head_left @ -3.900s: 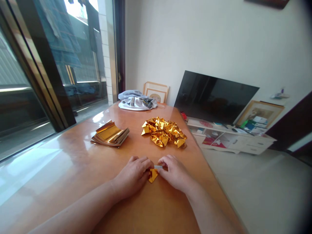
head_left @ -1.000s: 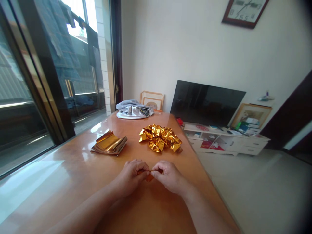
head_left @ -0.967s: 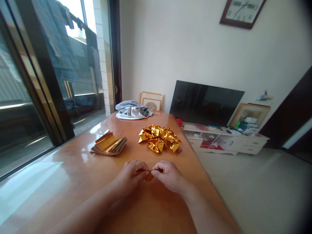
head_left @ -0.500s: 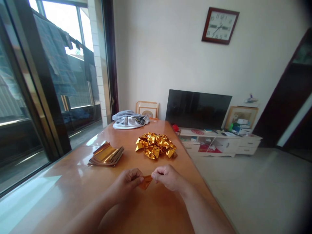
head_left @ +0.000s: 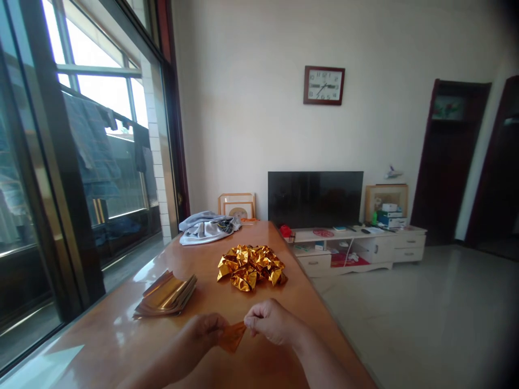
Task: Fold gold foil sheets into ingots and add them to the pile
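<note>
Between my two hands is a small piece of folded gold foil paper (head_left: 232, 337), with a pointed lower corner hanging down. My left hand (head_left: 207, 327) pinches its left side. At its upper right corner, the thumb and fingertips of my right hand (head_left: 265, 320) are closed on it. Just beyond my hands lies a heap of folded gold foil pieces (head_left: 251, 265), shiny and crumpled-looking. To the left, a stack of gold foil sheets (head_left: 166, 294) rests on the table, its sheets curling upward.
The glossy brown table (head_left: 133, 351) runs away from me, its right edge dropping to a tiled floor. Grey cloth (head_left: 208, 228) is bunched at its far end near framed pictures (head_left: 237, 205). A television (head_left: 315, 200) and low white cabinet (head_left: 401, 240) stand beyond; a glass door is left.
The camera view has tilted up and levelled, so the table and my hands appear lower. Both hands still hold the foil paper, which shows slightly more of its face.
</note>
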A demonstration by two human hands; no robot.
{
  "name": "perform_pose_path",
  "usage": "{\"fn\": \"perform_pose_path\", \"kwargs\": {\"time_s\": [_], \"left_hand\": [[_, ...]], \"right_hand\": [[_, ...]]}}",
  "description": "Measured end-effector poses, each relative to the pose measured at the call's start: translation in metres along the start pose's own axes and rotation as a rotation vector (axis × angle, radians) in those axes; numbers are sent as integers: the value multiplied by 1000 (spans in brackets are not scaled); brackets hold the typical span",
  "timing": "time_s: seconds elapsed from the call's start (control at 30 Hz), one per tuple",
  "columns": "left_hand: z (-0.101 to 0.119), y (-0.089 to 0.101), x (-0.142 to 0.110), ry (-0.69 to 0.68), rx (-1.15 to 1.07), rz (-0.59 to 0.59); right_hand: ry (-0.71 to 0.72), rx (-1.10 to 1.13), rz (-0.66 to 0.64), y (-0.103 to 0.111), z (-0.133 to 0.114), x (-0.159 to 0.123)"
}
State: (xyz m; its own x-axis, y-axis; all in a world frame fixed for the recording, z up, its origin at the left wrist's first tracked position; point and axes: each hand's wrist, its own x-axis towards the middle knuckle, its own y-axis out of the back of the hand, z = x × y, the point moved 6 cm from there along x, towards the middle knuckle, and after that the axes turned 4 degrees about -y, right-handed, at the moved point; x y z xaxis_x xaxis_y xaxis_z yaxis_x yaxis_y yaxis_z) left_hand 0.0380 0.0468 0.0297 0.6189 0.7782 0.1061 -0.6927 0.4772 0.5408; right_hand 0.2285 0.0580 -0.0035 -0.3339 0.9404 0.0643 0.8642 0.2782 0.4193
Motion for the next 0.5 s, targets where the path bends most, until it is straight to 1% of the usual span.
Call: {"fn": "perform_pose_path", "kwargs": {"time_s": [0.13, 0.2, 0.27, 0.37, 0.5], "left_hand": [[7, 7, 9, 28, 131, 30], [8, 10, 17, 48, 142, 66], [9, 13, 25, 55, 87, 106], [11, 13, 36, 27, -22, 149], [7, 9, 44, -17, -93, 168]], "right_hand": [[17, 17, 62, 6, -4, 0], [31, 35, 90, 12, -6, -1], [44, 59, 117, 18, -7, -1], [52, 81, 154, 27, -6, -2], [22, 72, 196, 40, 3, 0]]}}
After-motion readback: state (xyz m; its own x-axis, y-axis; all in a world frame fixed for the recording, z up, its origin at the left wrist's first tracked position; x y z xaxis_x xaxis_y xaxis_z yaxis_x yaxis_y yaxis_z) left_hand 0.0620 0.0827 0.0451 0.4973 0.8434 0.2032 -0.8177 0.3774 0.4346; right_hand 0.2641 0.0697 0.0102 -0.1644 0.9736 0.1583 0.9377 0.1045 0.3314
